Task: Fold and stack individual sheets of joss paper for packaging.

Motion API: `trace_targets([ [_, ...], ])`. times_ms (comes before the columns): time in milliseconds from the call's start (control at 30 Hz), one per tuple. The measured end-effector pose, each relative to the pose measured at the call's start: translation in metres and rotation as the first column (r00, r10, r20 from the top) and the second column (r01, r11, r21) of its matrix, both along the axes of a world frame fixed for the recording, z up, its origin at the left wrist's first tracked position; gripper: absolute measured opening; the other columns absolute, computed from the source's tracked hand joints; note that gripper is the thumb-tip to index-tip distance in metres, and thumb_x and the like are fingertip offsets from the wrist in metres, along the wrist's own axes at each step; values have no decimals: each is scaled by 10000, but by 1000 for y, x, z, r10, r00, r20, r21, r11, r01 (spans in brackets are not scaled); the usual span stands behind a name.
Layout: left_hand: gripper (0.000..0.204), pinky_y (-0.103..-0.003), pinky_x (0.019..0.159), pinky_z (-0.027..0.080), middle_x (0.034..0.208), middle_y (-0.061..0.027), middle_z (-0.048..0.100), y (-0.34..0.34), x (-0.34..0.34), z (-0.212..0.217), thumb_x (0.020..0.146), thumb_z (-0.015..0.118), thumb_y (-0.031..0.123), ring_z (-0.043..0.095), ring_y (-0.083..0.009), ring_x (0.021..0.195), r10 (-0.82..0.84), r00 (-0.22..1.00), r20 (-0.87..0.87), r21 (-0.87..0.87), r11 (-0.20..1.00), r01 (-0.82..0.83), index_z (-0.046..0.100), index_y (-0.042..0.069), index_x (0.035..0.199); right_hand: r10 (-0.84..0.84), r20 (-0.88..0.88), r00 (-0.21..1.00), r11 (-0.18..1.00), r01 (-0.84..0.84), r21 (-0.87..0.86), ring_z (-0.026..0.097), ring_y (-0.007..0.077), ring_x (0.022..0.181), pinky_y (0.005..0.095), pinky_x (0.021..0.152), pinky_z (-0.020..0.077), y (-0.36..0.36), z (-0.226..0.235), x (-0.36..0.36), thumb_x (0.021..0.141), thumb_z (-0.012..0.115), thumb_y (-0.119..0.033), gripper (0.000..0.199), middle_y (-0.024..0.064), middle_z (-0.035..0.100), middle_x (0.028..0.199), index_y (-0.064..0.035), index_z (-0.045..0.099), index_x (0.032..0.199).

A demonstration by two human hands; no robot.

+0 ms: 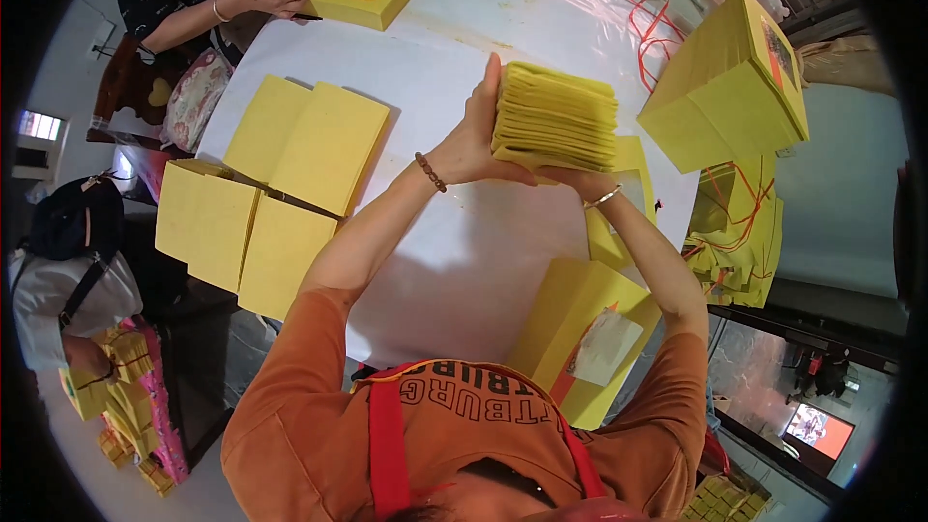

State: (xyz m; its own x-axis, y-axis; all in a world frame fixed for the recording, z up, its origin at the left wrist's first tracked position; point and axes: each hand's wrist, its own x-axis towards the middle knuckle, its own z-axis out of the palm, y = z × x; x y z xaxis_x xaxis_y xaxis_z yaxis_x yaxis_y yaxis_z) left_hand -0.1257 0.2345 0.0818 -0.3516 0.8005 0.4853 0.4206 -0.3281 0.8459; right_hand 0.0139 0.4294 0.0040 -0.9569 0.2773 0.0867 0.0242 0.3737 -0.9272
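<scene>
The paper stack (556, 118) is held over the table (454, 280), at three o'clock from the left hand (476, 143), which is wrapped around its edge. Its six o'clock edge is touched by the right hand (583, 182); whether those hidden fingers are pinched cannot be told. Yellow piles (324, 150) are set toward nine o'clock.

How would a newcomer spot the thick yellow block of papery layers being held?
Find the large white tabletop in the middle. Over it, between the person's left hand and right hand, sits the thick yellow block of papery layers. Its many wavy edges face the camera, unlike the smooth-faced yellow rectangular piles on the table's left.
</scene>
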Motion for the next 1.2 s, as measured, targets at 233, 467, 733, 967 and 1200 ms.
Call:
trace_targets([
  [233, 1445, -455, 1036, 217, 1356, -228, 195, 5, -3, -70, 427, 889, 318, 254, -407, 1219, 133, 978, -164, -147, 977, -157, -183, 49, 1359, 153, 117, 981, 979, -135, -151, 542, 187, 1019, 323, 834, 456, -12, 4, -10, 596, 812, -136, 622, 58, 580, 1111, -78, 533, 1148],
  [467, 1437, -452, 1029, 221, 1338, -229, 269, 5, -10, -68, 398, 890, 342, 295, -404, 1202, 126, 985, -120, -150, 978, -143, -120, 36, 1374, 101, 29, 994, 992, -103, 72, 452, 251, 1100, 364, 930, 382, -9, -9, -16, 603, 810, -270, 630, 71, 536, 1150, -81, 529, 1134],
  [733, 1305, -447, 1027, 208, 1291, -255, 327, 17, -34, 59, 475, 750, 609, 329, -354, 1214, -236, 859, -455, -496, 868, -24, -4, 93, 1407, 57, 144, 988, 989, -75, 128, 332, 291, 1192, 403, 1015, 280, -5, -7, -11, 550, 826, -367, 992, 109, 286, 1286, -117, 253, 1320],
  [967, 1191, -447, 989, 254, 1167, -209, 453, 13, -12, 76, 518, 762, 494, 398, -336, 1154, -298, 551, -780, -523, 794, -311, 87, 51, 1395, 61, -240, 969, 986, -21, 166, 403, 299, 1186, 395, 971, 349, -21, 25, -22, 524, 834, -329, 1032, 142, 364, 1301, -103, 223, 1325],
  [1200, 1021, -394, 948, 334, 1133, -145, 492, 0, -49, 51, 547, 785, 279, 467, -267, 1077, -76, 963, -257, -562, 823, -85, 207, 45, 1356, 204, 179, 962, 973, -220, 76, 352, 306, 1236, 387, 989, 327, -10, 101, -23, 578, 806, -297, 1123, 145, 322, 1355, -149, 48, 1393],
])
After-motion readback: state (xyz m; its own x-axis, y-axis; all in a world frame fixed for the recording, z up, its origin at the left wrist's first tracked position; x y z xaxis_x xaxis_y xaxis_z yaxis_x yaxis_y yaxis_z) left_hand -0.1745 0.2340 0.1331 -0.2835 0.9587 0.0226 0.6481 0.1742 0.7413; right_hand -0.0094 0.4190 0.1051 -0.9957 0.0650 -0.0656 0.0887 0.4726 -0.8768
